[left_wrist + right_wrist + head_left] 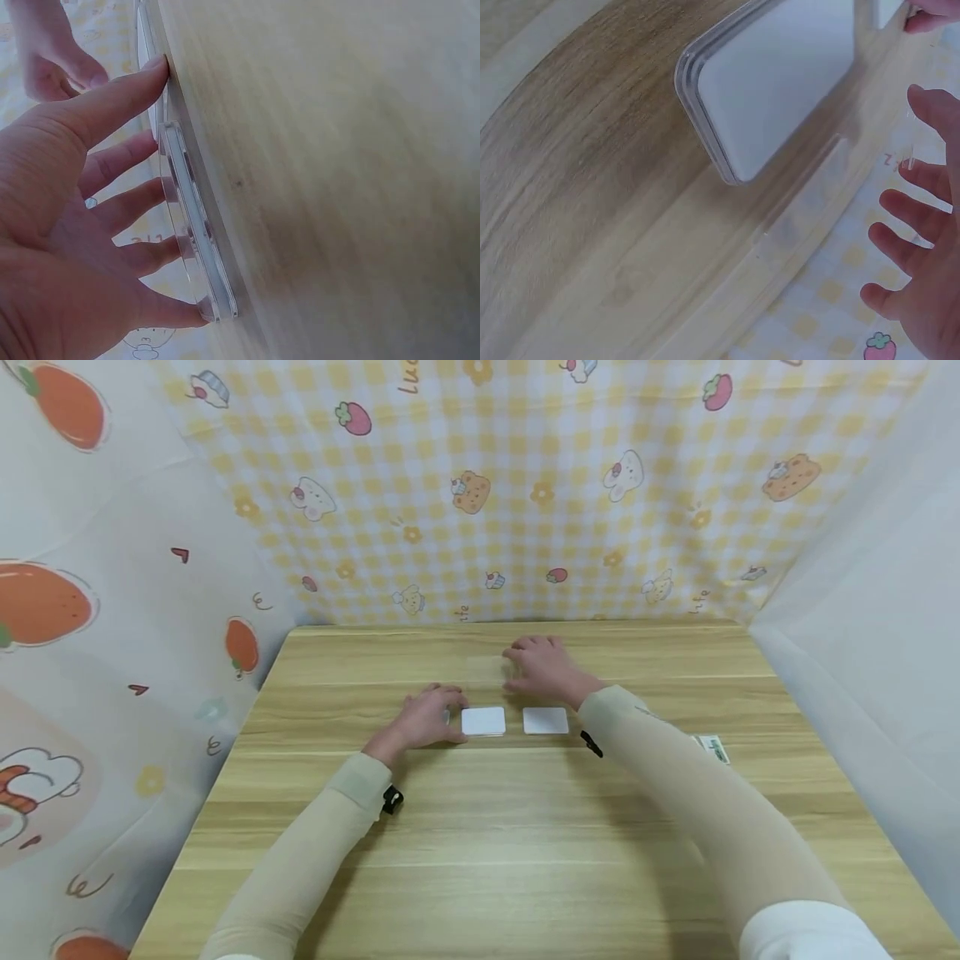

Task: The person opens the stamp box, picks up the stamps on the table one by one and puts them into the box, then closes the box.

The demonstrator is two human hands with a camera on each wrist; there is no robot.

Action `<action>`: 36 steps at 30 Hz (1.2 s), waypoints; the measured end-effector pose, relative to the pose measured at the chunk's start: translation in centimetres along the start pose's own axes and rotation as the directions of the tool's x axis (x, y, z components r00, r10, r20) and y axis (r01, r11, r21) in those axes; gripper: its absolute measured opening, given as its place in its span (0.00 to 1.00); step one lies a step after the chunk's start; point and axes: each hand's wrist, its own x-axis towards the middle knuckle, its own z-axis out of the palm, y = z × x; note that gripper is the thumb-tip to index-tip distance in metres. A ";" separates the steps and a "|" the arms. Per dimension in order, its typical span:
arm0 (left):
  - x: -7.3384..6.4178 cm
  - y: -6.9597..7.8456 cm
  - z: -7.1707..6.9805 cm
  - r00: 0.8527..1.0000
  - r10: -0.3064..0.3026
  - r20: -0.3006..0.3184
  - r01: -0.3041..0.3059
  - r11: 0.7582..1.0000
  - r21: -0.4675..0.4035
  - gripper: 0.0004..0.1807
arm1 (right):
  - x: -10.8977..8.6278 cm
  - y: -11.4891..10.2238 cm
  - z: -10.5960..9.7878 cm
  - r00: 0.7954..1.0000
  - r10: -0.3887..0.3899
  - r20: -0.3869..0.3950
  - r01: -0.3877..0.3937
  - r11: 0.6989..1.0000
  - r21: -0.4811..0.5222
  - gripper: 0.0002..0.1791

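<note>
My left hand (429, 717) spans the left end of a clear plastic case with white contents (483, 722), thumb along its near edge and fingers toward the far edge. In the left wrist view another clear case (196, 225) sits close in front of these fingers, partly hidden from the head by the hand. Beyond, my right hand (551, 668) holds a faint clear plastic piece (486, 672) by its right end, between thumb and fingers. A second white-filled clear case (545, 721) lies flat below that hand, also large in the right wrist view (780, 82).
A small card with green print (714, 748) lies to the right, partly covered by the right forearm. The wooden table (495, 852) ends at a patterned yellow-and-white cloth (540, 527); white cloths hang at both sides.
</note>
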 end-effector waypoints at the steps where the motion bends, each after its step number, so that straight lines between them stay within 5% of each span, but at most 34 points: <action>1: 0.0 0.0 0.0 1.000 0.001 0.002 -0.001 1.000 -0.001 0.33 | 0.2 0.0 0.2 1.000 0.003 0.010 -0.003 1.000 -0.006 0.37; 36: -0.1 0.1 0.0 1.000 0.018 -0.012 -0.018 1.000 0.025 0.32 | 1.3 0.2 2.1 0.992 0.077 0.098 -0.077 0.997 -0.007 0.34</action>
